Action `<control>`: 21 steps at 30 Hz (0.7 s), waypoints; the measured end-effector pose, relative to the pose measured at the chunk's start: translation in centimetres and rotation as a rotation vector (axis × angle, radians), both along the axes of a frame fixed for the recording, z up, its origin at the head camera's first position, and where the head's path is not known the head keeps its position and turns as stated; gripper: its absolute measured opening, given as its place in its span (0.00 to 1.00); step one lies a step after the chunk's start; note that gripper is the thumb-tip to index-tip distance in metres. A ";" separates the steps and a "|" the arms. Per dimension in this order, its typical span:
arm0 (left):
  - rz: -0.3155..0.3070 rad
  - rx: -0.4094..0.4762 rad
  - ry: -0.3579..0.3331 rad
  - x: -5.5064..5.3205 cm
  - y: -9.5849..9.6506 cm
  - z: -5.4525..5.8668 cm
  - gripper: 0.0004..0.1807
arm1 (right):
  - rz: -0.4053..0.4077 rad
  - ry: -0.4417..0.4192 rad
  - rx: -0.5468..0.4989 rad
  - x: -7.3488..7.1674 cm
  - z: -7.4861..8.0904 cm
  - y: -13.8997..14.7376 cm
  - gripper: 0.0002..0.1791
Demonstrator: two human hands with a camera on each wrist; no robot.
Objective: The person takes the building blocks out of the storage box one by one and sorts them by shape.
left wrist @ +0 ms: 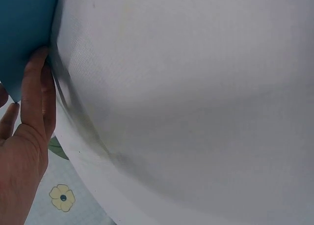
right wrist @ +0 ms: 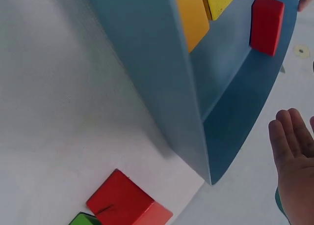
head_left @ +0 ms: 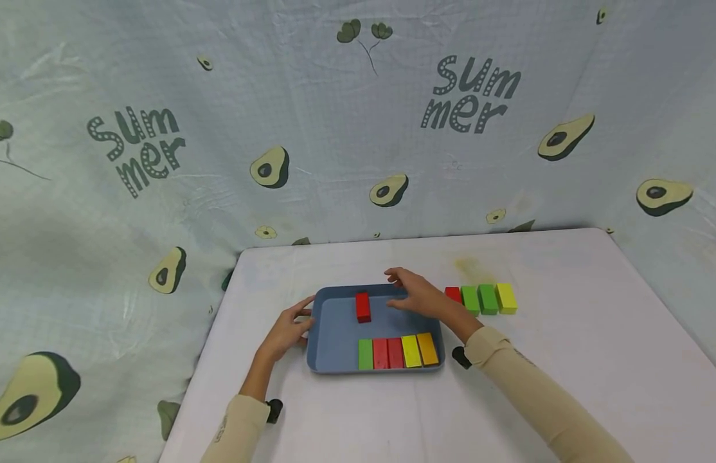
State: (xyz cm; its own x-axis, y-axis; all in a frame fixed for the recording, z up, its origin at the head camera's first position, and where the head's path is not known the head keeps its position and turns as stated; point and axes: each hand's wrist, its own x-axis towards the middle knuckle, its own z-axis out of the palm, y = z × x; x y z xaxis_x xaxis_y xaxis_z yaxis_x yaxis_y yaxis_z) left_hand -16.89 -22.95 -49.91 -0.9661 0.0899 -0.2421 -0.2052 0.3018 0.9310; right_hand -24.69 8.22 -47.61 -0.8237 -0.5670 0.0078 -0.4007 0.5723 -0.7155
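A blue-grey tray (head_left: pixel 337 341) lies on the table, its left end touched by my left hand (head_left: pixel 285 331). In the left wrist view the fingers (left wrist: pixel 33 92) rest along the tray wall (left wrist: pixel 24 23). Over the back right of the tray hovers my right hand (head_left: pixel 420 297), fingers loosely bent, holding nothing. A red block (head_left: pixel 363 307) sits apart near the tray's back wall. Along the front right lie a green block (head_left: pixel 366 354), two red blocks (head_left: pixel 388 354), a yellow block (head_left: pixel 411 351) and an orange block (head_left: pixel 427 348), side by side.
Right of the tray, a red block (head_left: pixel 452 293), two green blocks (head_left: pixel 488 299) and a yellow block (head_left: pixel 506 298) stand in a row on the white table (head_left: pixel 566 334). My right forearm passes in front of them. A cloth printed with avocados (head_left: pixel 335 128) hangs behind the table.
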 end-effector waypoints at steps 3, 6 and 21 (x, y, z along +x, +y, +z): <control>0.002 -0.006 0.002 0.0 0.0 0.1 0.30 | 0.000 -0.013 0.007 0.0 0.1 -0.4 0.38; 0.001 0.000 0.001 0.1 0.0 0.0 0.30 | 0.018 -0.031 -0.002 0.1 0.1 -0.7 0.38; 0.006 -0.011 0.001 0.3 0.0 0.5 0.30 | 0.038 -0.065 -0.001 0.9 -0.7 -2.3 0.37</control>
